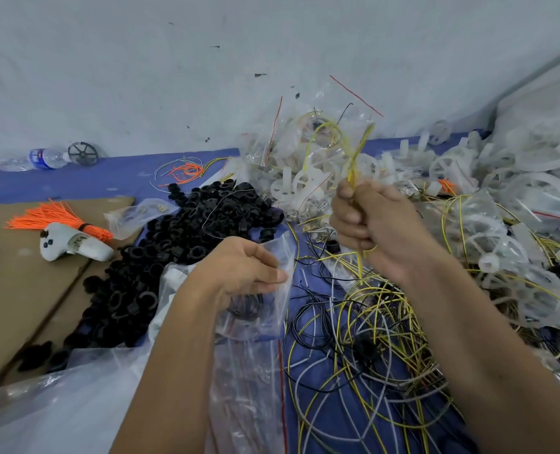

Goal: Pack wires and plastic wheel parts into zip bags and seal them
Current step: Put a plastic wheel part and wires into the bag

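Yellow wires [354,158], folded into a small bundle, stand up out of your right hand [367,224], which is fisted round them; their looped tops arch above your knuckles and the loose tails hang below your palm. Just to the left and a little lower, your left hand [249,267] pinches the mouth of a clear zip bag [259,309] between thumb and fingers, and a dark coil of wire seems to lie inside it already, though the plastic blurs it.

You look to be at the loading step: bundle gathered, bag held, nothing sealed yet. The next move calls for spreading the bag's mouth wider, then bringing the bundle down and left into it, folded end first so the tails do not catch on the lip. Watch the hanging tails; they reach toward the loose tangle of wires [370,348] below your right hand and may drag strands along.

Farther out, a heap of black rings [186,231] lies to the left of the bag, white plastic wheel parts [488,178] pile up on the right with more bags among them, and a bunch of orange ties [59,221] rests on cardboard [16,290] at far left.
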